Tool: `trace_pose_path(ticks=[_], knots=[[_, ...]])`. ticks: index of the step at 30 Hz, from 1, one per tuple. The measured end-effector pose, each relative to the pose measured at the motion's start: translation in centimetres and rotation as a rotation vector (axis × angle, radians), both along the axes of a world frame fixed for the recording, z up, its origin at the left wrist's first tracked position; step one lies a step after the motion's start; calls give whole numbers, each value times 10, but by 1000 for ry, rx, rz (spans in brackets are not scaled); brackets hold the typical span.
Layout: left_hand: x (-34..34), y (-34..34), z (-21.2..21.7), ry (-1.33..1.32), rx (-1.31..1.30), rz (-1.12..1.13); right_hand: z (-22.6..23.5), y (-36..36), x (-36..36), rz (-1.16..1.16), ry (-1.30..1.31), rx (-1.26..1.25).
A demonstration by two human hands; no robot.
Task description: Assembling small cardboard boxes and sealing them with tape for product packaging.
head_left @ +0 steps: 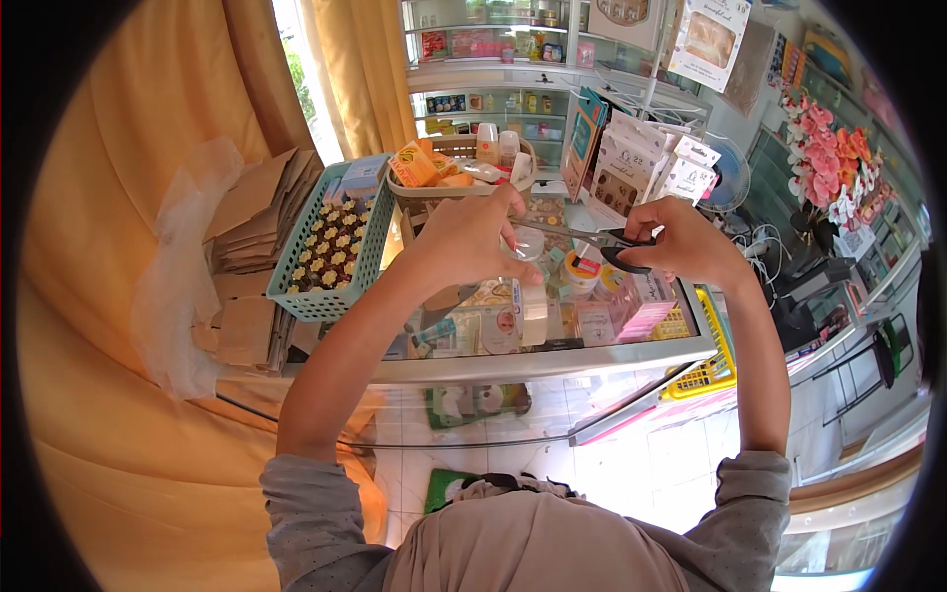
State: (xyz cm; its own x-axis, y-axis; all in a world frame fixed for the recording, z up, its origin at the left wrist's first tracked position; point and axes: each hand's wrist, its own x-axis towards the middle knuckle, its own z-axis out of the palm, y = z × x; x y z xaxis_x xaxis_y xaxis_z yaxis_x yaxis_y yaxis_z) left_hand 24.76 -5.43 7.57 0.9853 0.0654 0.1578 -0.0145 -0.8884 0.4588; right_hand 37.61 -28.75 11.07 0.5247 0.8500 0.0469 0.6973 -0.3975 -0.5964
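Note:
My left hand (472, 240) is over the glass counter, thumb and fingers curled around the upper part of a roll of clear tape (534, 314). Clear, shiny material (528, 244) shows between those fingers; its exact shape is hard to make out. In my right hand (681, 240) is a pair of scissors (623, 249), my fingers in the black handles. Its metal blades point left, toward my left fingertips. Whether the blades touch the clear material cannot be told.
A glass display counter (592, 355) holds cosmetics. On it are a green basket (311, 305) of chocolate-coloured items with cream flowers, a woven basket (528, 183) of bottles and orange packs, and boxed goods (631, 163). Stacked cardboard (252, 232) lies left; a yellow basket (725, 375) sits right.

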Motion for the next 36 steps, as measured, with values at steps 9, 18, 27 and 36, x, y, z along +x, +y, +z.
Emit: trace_pose_path(ticks=[9, 18, 27, 36], knots=[[0, 0, 1, 5, -8, -4, 3, -1, -2, -7, -36, 19], [1, 1, -2, -1, -25, -12, -4, 0, 8, 40, -71, 72], [0, -1, -3, -15, -36, -3, -11, 3, 10, 57, -84, 34], [-4, -1, -3, -20, -55, 11, -39, 9, 13, -143, -260, 16]])
